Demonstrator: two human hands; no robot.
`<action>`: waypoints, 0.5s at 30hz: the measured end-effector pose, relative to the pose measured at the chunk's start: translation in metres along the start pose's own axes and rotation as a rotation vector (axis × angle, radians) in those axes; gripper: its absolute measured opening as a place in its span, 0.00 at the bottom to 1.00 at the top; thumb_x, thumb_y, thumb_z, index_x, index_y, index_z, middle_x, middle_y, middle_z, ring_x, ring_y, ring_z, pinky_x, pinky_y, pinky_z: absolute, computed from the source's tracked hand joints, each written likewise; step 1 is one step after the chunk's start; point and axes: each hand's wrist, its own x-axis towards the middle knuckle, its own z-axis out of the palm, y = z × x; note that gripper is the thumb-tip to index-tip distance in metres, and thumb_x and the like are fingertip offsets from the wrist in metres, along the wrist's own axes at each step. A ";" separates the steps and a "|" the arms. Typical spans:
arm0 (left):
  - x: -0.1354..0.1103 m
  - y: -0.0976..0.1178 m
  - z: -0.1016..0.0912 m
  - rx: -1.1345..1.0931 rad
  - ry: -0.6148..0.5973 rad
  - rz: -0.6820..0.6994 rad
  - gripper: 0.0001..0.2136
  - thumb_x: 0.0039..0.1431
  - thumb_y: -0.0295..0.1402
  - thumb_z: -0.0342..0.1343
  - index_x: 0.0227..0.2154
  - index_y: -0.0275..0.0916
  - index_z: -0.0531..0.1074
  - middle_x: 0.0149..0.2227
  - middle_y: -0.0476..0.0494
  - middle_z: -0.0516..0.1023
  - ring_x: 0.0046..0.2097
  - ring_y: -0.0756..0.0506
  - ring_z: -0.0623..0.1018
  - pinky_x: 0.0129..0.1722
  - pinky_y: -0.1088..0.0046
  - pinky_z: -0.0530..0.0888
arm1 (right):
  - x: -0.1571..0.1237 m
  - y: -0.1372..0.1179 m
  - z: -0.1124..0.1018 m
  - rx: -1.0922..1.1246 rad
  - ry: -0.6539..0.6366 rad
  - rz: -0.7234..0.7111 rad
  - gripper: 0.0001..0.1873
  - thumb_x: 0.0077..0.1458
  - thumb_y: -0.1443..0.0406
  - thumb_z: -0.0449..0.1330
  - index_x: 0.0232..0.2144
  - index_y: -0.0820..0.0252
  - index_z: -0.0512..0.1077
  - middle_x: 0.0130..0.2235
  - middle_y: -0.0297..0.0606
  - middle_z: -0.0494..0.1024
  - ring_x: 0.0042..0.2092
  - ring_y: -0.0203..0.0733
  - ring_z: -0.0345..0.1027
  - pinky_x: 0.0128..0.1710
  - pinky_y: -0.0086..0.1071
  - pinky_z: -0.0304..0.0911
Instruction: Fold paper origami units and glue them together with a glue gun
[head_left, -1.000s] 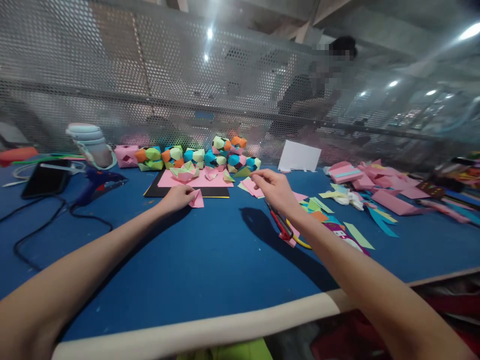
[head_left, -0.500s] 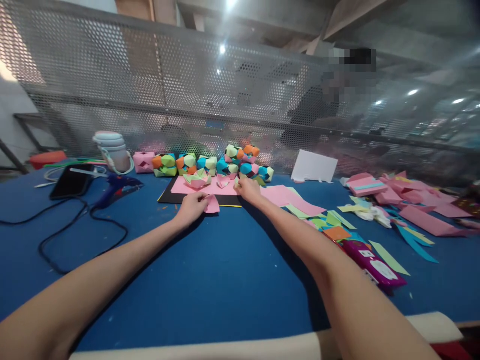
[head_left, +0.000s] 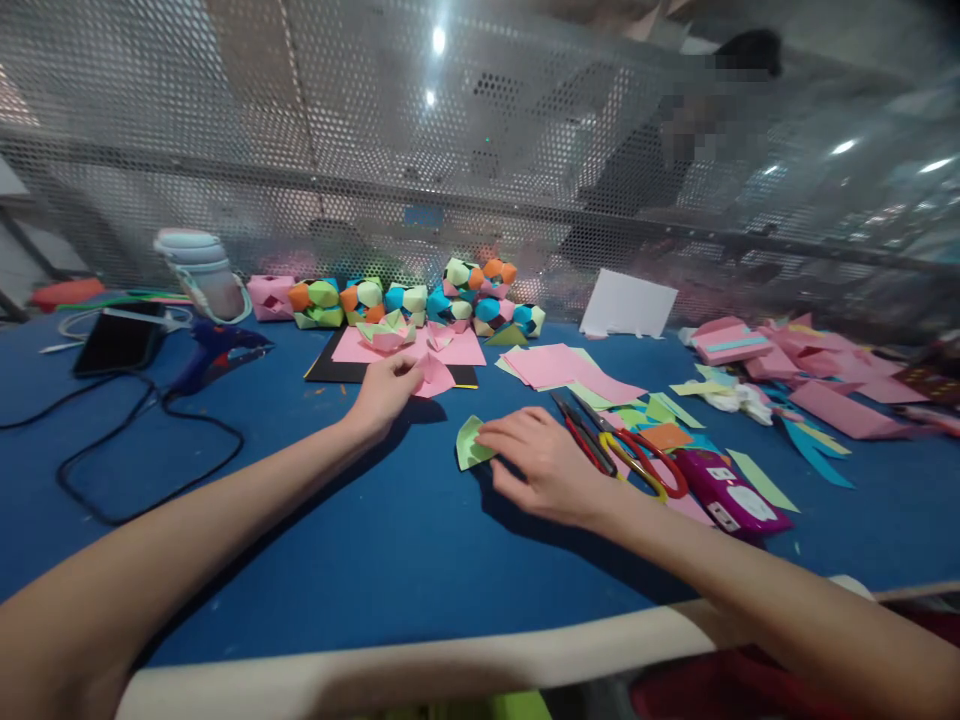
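Between the fingertips of my left hand (head_left: 384, 395) is a folded pink paper piece (head_left: 433, 376), held over the front edge of a black board (head_left: 324, 368). My right hand (head_left: 544, 465) pinches a small folded green paper piece (head_left: 470, 445) above the blue tabletop. Flat pink paper (head_left: 349, 346) lies on the board, with a green and pink folded paper shape (head_left: 388, 332) on it. Another small pink folded piece (head_left: 440, 335) sits just right of that shape.
Coloured paper balls (head_left: 450, 310) line the back by a mesh screen (head_left: 360, 200). Scissors (head_left: 630, 450), a purple packet (head_left: 731, 495) and paper scraps (head_left: 810, 360) lie right. A glue gun (head_left: 206, 355), cable, phone (head_left: 120, 340) and bottle (head_left: 202, 275) stand left. A person is behind the screen.
My right hand has come back from the board toward me and right, bringing the green paper piece. My left hand still holds the pink piece, now raised slightly. Scissors are now uncovered.
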 end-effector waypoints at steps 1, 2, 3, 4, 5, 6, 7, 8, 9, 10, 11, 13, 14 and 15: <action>-0.005 0.005 0.002 0.005 -0.008 0.011 0.04 0.44 0.30 0.55 0.23 0.35 0.72 0.23 0.49 0.71 0.26 0.51 0.67 0.27 0.74 0.63 | 0.000 0.002 -0.004 0.082 0.071 0.077 0.12 0.56 0.68 0.51 0.40 0.61 0.73 0.42 0.44 0.78 0.43 0.44 0.69 0.45 0.40 0.58; -0.010 0.011 0.005 0.013 -0.021 0.023 0.03 0.44 0.29 0.55 0.23 0.35 0.72 0.23 0.50 0.70 0.26 0.51 0.67 0.27 0.74 0.63 | 0.001 0.005 -0.008 0.164 0.131 0.171 0.12 0.57 0.67 0.50 0.40 0.60 0.73 0.42 0.44 0.78 0.44 0.43 0.69 0.45 0.39 0.60; -0.015 0.017 0.007 0.037 -0.051 0.049 0.04 0.46 0.30 0.54 0.23 0.35 0.72 0.23 0.50 0.70 0.26 0.51 0.67 0.28 0.74 0.63 | 0.002 0.009 -0.010 0.247 0.173 0.273 0.12 0.58 0.66 0.51 0.39 0.60 0.73 0.41 0.43 0.78 0.43 0.43 0.70 0.44 0.38 0.61; -0.021 0.022 0.010 0.060 -0.075 0.071 0.05 0.47 0.31 0.54 0.24 0.35 0.72 0.23 0.50 0.70 0.27 0.50 0.67 0.28 0.74 0.63 | 0.004 0.012 -0.011 0.330 0.195 0.375 0.11 0.58 0.65 0.51 0.39 0.59 0.73 0.41 0.42 0.78 0.42 0.42 0.70 0.43 0.37 0.63; -0.027 0.027 0.013 0.079 -0.088 0.091 0.06 0.49 0.32 0.54 0.26 0.35 0.73 0.24 0.49 0.71 0.27 0.50 0.67 0.28 0.74 0.64 | 0.006 0.014 -0.011 0.414 0.201 0.464 0.11 0.57 0.64 0.53 0.39 0.59 0.73 0.40 0.41 0.78 0.41 0.42 0.71 0.42 0.36 0.64; -0.033 0.032 0.016 0.102 -0.103 0.119 0.07 0.51 0.33 0.53 0.28 0.35 0.73 0.25 0.49 0.72 0.27 0.50 0.68 0.28 0.74 0.64 | 0.007 0.014 -0.011 0.498 0.196 0.531 0.11 0.56 0.62 0.54 0.39 0.59 0.72 0.40 0.40 0.78 0.40 0.41 0.71 0.40 0.35 0.65; -0.039 0.035 0.019 0.132 -0.124 0.157 0.08 0.52 0.33 0.53 0.30 0.35 0.74 0.26 0.48 0.73 0.28 0.50 0.69 0.29 0.74 0.65 | 0.009 0.013 -0.010 0.578 0.188 0.569 0.11 0.56 0.61 0.56 0.39 0.59 0.72 0.39 0.39 0.78 0.39 0.40 0.71 0.39 0.34 0.66; -0.045 0.038 0.021 0.166 -0.137 0.211 0.08 0.54 0.34 0.52 0.31 0.36 0.74 0.28 0.47 0.74 0.29 0.50 0.70 0.30 0.74 0.65 | 0.010 0.011 -0.009 0.648 0.185 0.586 0.12 0.55 0.60 0.57 0.40 0.59 0.72 0.39 0.39 0.78 0.39 0.40 0.71 0.39 0.34 0.66; -0.050 0.041 0.024 0.202 -0.147 0.269 0.08 0.55 0.34 0.52 0.31 0.36 0.75 0.29 0.47 0.74 0.30 0.50 0.70 0.30 0.74 0.66 | 0.011 0.008 -0.009 0.696 0.193 0.586 0.13 0.55 0.59 0.57 0.40 0.60 0.72 0.38 0.38 0.78 0.38 0.39 0.71 0.38 0.33 0.66; -0.056 0.044 0.026 0.232 -0.165 0.320 0.08 0.56 0.33 0.52 0.31 0.37 0.75 0.29 0.47 0.74 0.30 0.50 0.71 0.31 0.74 0.66 | 0.012 0.005 -0.009 0.717 0.205 0.580 0.12 0.54 0.60 0.58 0.39 0.60 0.72 0.36 0.37 0.78 0.36 0.38 0.71 0.36 0.31 0.66; -0.061 0.046 0.028 0.251 -0.186 0.358 0.09 0.56 0.34 0.52 0.31 0.37 0.75 0.29 0.47 0.74 0.31 0.50 0.71 0.31 0.75 0.66 | 0.012 0.002 -0.009 0.712 0.217 0.575 0.11 0.54 0.61 0.58 0.38 0.60 0.73 0.34 0.36 0.78 0.34 0.37 0.70 0.34 0.30 0.65; -0.068 0.051 0.030 0.249 -0.249 0.369 0.09 0.57 0.35 0.52 0.31 0.38 0.76 0.29 0.47 0.74 0.31 0.49 0.72 0.31 0.75 0.67 | 0.012 -0.001 -0.010 0.654 0.233 0.570 0.08 0.54 0.63 0.57 0.33 0.61 0.74 0.30 0.34 0.76 0.31 0.35 0.68 0.31 0.28 0.62; -0.069 0.053 0.030 0.228 -0.278 0.345 0.09 0.57 0.36 0.53 0.32 0.38 0.76 0.30 0.47 0.74 0.32 0.49 0.72 0.32 0.75 0.67 | 0.012 -0.001 -0.010 0.624 0.243 0.568 0.08 0.54 0.64 0.56 0.30 0.61 0.73 0.28 0.33 0.75 0.29 0.34 0.66 0.30 0.28 0.61; -0.070 0.054 0.030 0.205 -0.294 0.310 0.10 0.57 0.38 0.53 0.33 0.38 0.76 0.31 0.46 0.75 0.33 0.48 0.73 0.33 0.75 0.68 | 0.011 0.002 -0.011 0.607 0.258 0.569 0.08 0.53 0.64 0.56 0.28 0.61 0.73 0.26 0.33 0.74 0.29 0.34 0.65 0.30 0.28 0.60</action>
